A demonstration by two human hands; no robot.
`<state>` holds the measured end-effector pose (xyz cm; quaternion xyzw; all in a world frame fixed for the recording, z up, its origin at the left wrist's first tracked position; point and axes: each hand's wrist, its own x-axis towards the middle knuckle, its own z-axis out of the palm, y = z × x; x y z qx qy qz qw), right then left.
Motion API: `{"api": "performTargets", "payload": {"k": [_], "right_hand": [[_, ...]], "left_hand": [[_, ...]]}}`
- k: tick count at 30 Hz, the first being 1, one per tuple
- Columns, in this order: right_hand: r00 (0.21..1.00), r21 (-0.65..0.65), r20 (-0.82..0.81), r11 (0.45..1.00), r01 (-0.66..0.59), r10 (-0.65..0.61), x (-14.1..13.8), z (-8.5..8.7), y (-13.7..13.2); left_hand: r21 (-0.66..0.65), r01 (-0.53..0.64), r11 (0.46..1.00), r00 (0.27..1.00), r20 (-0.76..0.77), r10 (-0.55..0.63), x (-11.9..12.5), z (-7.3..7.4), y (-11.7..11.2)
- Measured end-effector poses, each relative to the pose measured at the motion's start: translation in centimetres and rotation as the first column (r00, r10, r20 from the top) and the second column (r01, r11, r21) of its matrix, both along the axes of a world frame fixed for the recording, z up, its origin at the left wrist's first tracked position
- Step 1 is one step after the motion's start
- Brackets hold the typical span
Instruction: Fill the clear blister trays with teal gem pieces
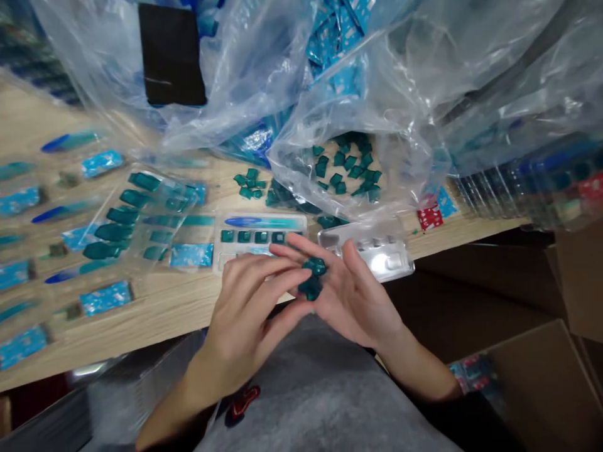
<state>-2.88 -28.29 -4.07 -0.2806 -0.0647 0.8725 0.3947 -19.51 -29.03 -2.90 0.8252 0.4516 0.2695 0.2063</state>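
Note:
Small, glossy teal square pieces (315,266) lie in the cupped palm of my right hand (351,298), whose fingers are partly spread. My left hand (254,301) reaches over them, thumb and index finger pinched around one at the palm's edge. Just beyond my hands is a clear plastic tray (217,254) with a blue-to-teal pen (264,222) in its top slot and a row of teal squares in small wells. My left fingers hide its lower part. To the right sits another clear tray (391,260), partly behind my right hand, with no pen visible in it.
Loose teal pieces (249,183) lie behind the trays, with more inside an open clear bag (400,179). Filled trays with pens and blue packets (106,297) spread across the left. Stacked trays (490,188) and a red packet (429,216) are at right; a dark rectangular object (172,55) lies on bags.

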Motion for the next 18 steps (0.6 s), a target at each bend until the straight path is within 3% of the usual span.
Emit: {"api": "performTargets", "payload": {"k": [5, 9, 14, 18], "right_hand": [[0.999, 0.068, 0.044, 0.998, 0.015, -0.018, 0.8, -0.3, -0.5], [0.994, 0.124, 0.102, 0.992, 0.021, -0.034, 1.2, -0.8, -1.1], [0.941, 0.282, 0.337, 0.955, -0.096, -0.004, 1.7, -1.4, -2.0], [0.881, 0.258, 0.472, 0.948, -0.185, 0.043, 1.6, -2.0, -1.8]], "left_hand": [[-0.049, -0.007, 0.999, 0.997, -0.081, 0.003, 1.5, -0.1, 0.4], [-0.114, -0.007, 0.993, 0.999, -0.035, 0.003, 2.3, 0.0, 0.4], [-0.227, -0.031, 0.973, 1.0, 0.0, 0.031, 3.0, -0.3, 0.9], [-0.272, 0.025, 0.962, 1.0, 0.025, -0.019, 3.2, -1.0, 1.3]]}}
